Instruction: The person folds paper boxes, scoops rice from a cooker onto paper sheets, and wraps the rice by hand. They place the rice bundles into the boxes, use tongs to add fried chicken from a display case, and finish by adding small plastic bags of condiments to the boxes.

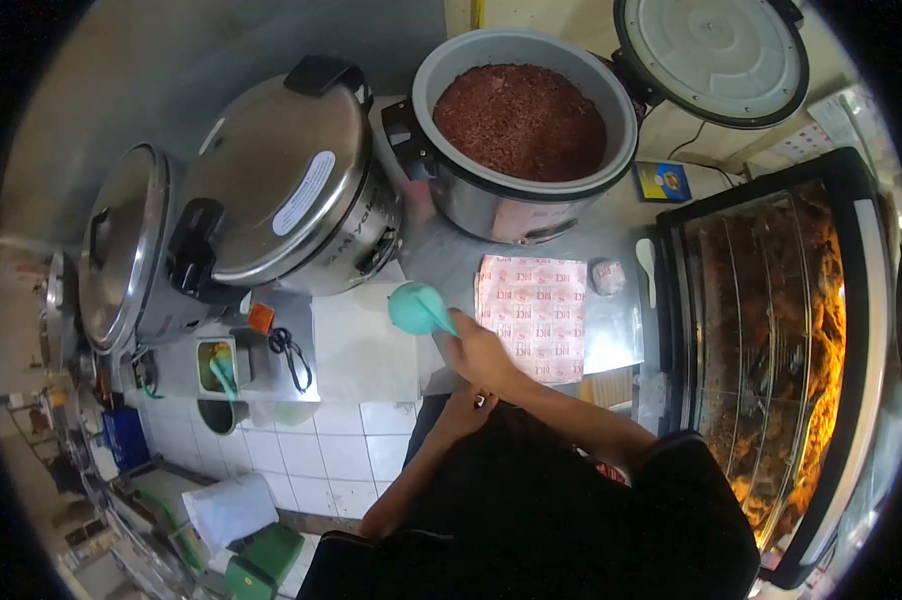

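Note:
My right hand (pixel 478 350) is wrapped round the handle of a teal scoop (pixel 418 308), whose rounded bowl hangs over the counter. Below it, close to my body, my left hand (pixel 463 412) is near the counter's front edge; its fingers are partly hidden and hard to make out. Just right of my right hand lies a stack of printed paper sheets (pixel 533 310). A small wrapped bundle (pixel 607 278) sits to the right of the stack. Behind them stands an open cooker (pixel 524 215) filled with reddish-brown rice (pixel 519 122).
Two closed steel cookers (pixel 281 180) (pixel 126 245) stand at the left. A raised lid (pixel 713 55) is at the top right. A lit glass display case (pixel 761 350) of fried food borders the right. A white spoon (pixel 646 272) lies beside it. A black cord (pixel 291 358) rests left.

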`<action>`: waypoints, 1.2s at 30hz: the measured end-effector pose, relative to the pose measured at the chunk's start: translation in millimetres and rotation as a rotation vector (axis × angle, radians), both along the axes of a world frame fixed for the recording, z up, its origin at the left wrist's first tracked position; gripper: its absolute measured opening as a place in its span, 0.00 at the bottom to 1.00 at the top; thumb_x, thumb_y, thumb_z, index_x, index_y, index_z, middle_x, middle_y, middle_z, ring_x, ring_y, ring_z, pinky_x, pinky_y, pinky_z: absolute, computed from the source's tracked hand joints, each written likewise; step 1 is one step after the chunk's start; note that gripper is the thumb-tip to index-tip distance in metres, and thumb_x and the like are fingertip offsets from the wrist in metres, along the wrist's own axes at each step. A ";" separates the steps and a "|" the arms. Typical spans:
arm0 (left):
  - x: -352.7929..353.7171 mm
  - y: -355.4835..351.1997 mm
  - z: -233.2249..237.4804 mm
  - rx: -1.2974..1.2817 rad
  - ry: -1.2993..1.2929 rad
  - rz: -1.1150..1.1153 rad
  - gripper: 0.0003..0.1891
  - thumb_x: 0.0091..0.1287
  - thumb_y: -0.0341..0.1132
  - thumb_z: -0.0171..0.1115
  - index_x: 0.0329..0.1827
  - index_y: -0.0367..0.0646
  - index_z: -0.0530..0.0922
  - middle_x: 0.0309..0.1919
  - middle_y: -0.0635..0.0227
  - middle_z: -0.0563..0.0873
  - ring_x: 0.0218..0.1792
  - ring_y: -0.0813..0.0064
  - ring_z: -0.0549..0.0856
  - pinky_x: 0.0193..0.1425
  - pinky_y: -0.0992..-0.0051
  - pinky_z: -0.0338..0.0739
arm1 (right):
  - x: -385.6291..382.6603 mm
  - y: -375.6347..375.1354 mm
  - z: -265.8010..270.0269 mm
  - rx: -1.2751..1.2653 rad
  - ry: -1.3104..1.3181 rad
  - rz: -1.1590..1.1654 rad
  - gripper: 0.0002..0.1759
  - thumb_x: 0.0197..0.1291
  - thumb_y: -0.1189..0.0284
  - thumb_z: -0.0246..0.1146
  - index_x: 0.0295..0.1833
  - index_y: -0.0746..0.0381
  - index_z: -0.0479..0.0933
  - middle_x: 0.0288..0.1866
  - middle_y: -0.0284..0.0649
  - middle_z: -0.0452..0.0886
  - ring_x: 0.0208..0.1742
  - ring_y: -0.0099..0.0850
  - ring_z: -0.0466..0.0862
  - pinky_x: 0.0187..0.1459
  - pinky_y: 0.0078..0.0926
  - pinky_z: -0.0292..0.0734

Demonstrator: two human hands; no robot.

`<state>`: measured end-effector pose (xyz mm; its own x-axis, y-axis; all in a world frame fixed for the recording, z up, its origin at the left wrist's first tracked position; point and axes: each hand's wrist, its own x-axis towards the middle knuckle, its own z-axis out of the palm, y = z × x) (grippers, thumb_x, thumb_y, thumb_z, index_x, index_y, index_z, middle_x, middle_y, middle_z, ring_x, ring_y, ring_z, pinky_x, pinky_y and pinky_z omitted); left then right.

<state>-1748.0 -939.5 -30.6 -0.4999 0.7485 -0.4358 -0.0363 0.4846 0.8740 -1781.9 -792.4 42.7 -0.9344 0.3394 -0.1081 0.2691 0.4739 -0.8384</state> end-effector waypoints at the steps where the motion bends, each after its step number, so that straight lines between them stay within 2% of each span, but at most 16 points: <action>1: -13.7 2.6 14.1 0.057 -0.013 0.039 0.15 0.70 0.39 0.66 0.51 0.37 0.80 0.40 0.54 0.89 0.43 0.60 0.89 0.50 0.64 0.82 | 9.4 20.4 45.1 -0.024 0.071 0.008 0.25 0.67 0.71 0.62 0.69 0.61 0.68 0.46 0.59 0.84 0.45 0.55 0.86 0.41 0.49 0.80; 2: -27.0 4.6 20.5 0.111 0.014 0.073 0.14 0.70 0.38 0.66 0.52 0.38 0.79 0.40 0.55 0.88 0.43 0.61 0.89 0.49 0.64 0.82 | 18.7 42.5 88.4 -0.049 0.140 0.017 0.25 0.70 0.70 0.61 0.69 0.62 0.67 0.43 0.63 0.83 0.42 0.56 0.87 0.39 0.52 0.80; 4: -44.5 11.8 25.1 0.213 0.052 0.158 0.13 0.70 0.36 0.66 0.52 0.39 0.79 0.38 0.57 0.88 0.42 0.64 0.89 0.49 0.65 0.82 | 22.5 95.4 163.5 0.285 -0.020 -0.201 0.25 0.68 0.69 0.65 0.69 0.60 0.70 0.33 0.55 0.83 0.32 0.49 0.87 0.31 0.45 0.78; 5: -51.4 19.7 18.4 0.149 0.027 0.190 0.16 0.70 0.34 0.67 0.58 0.42 0.76 0.41 0.59 0.88 0.44 0.69 0.89 0.49 0.68 0.82 | 15.6 134.1 185.1 0.573 0.167 -0.206 0.25 0.70 0.70 0.63 0.69 0.62 0.69 0.27 0.54 0.81 0.27 0.47 0.86 0.29 0.45 0.76; 6: -60.4 30.6 25.5 0.169 0.058 0.223 0.19 0.69 0.35 0.68 0.60 0.42 0.74 0.44 0.59 0.88 0.47 0.68 0.88 0.51 0.67 0.81 | -9.8 144.1 245.0 0.421 0.047 -0.319 0.25 0.71 0.70 0.62 0.69 0.66 0.68 0.26 0.56 0.81 0.29 0.51 0.85 0.30 0.47 0.77; 7: -74.0 44.8 41.5 0.192 0.097 0.256 0.23 0.68 0.35 0.70 0.62 0.42 0.73 0.46 0.59 0.87 0.49 0.66 0.87 0.53 0.66 0.81 | -26.0 183.2 246.8 0.724 0.138 -0.250 0.23 0.71 0.69 0.61 0.66 0.68 0.69 0.27 0.57 0.81 0.32 0.54 0.86 0.32 0.49 0.77; 10: -114.7 97.0 74.1 0.323 0.262 0.352 0.38 0.61 0.37 0.76 0.72 0.40 0.64 0.59 0.53 0.81 0.61 0.58 0.81 0.64 0.61 0.75 | -104.1 329.9 197.6 0.977 0.130 -0.002 0.19 0.73 0.65 0.57 0.62 0.65 0.71 0.34 0.61 0.83 0.39 0.58 0.85 0.41 0.55 0.76; 13: -142.0 145.7 94.8 0.309 0.391 0.460 0.57 0.54 0.39 0.82 0.80 0.35 0.50 0.71 0.43 0.68 0.72 0.49 0.69 0.75 0.56 0.65 | -175.1 392.4 131.9 1.162 -0.017 0.037 0.23 0.72 0.63 0.55 0.65 0.66 0.70 0.37 0.65 0.83 0.44 0.64 0.84 0.48 0.61 0.76; 15: -157.5 173.6 87.8 0.287 0.363 0.482 0.71 0.48 0.42 0.85 0.81 0.28 0.36 0.78 0.33 0.50 0.80 0.41 0.54 0.82 0.53 0.51 | -212.2 392.5 123.9 1.094 -0.108 -0.065 0.25 0.73 0.62 0.53 0.67 0.67 0.69 0.39 0.67 0.83 0.45 0.67 0.83 0.49 0.63 0.76; 18: -171.1 197.4 89.0 0.264 0.410 0.568 0.72 0.46 0.42 0.86 0.80 0.24 0.36 0.78 0.28 0.46 0.80 0.37 0.50 0.83 0.52 0.48 | -233.3 365.7 111.2 0.850 -0.214 -0.220 0.27 0.73 0.62 0.51 0.71 0.68 0.65 0.42 0.68 0.83 0.45 0.69 0.83 0.48 0.64 0.78; 20: -179.5 204.8 80.8 0.298 0.376 0.564 0.76 0.43 0.45 0.88 0.79 0.21 0.34 0.77 0.27 0.49 0.80 0.40 0.54 0.82 0.55 0.52 | -237.3 367.1 96.4 0.755 -0.186 -0.211 0.28 0.74 0.62 0.51 0.73 0.66 0.63 0.46 0.67 0.83 0.46 0.67 0.84 0.45 0.62 0.80; 22: -187.8 207.0 89.7 0.395 0.235 0.564 0.76 0.42 0.47 0.88 0.79 0.22 0.35 0.78 0.30 0.53 0.80 0.45 0.56 0.83 0.59 0.54 | -241.7 345.4 117.0 0.445 -0.303 -0.237 0.28 0.75 0.62 0.50 0.74 0.64 0.63 0.48 0.63 0.83 0.44 0.60 0.86 0.43 0.57 0.83; 23: -188.5 208.8 92.7 0.372 0.290 0.582 0.76 0.42 0.47 0.88 0.79 0.21 0.35 0.76 0.31 0.61 0.77 0.47 0.64 0.80 0.61 0.60 | -248.1 342.6 127.3 0.294 -0.351 -0.251 0.28 0.75 0.62 0.50 0.74 0.63 0.63 0.49 0.61 0.83 0.43 0.57 0.86 0.42 0.54 0.84; 27: -191.1 206.4 95.1 0.316 0.304 0.552 0.76 0.42 0.47 0.88 0.78 0.20 0.35 0.72 0.31 0.68 0.73 0.45 0.71 0.76 0.61 0.67 | -271.7 368.1 90.6 0.180 -0.507 0.048 0.24 0.77 0.62 0.49 0.72 0.60 0.66 0.38 0.45 0.77 0.33 0.36 0.78 0.32 0.37 0.80; 32: -193.6 202.4 102.1 0.300 0.242 0.522 0.76 0.43 0.49 0.88 0.78 0.19 0.34 0.73 0.28 0.64 0.74 0.43 0.69 0.76 0.60 0.67 | -272.2 302.9 110.5 -0.127 -0.483 -0.090 0.18 0.78 0.62 0.47 0.64 0.59 0.69 0.29 0.34 0.66 0.27 0.26 0.67 0.25 0.28 0.66; 36: -193.4 204.6 97.1 0.282 0.284 0.522 0.75 0.44 0.49 0.87 0.77 0.18 0.34 0.73 0.26 0.62 0.74 0.42 0.69 0.76 0.61 0.66 | -263.2 274.6 124.6 -0.290 -0.576 -0.068 0.15 0.78 0.62 0.48 0.60 0.58 0.69 0.30 0.33 0.67 0.27 0.25 0.67 0.25 0.25 0.66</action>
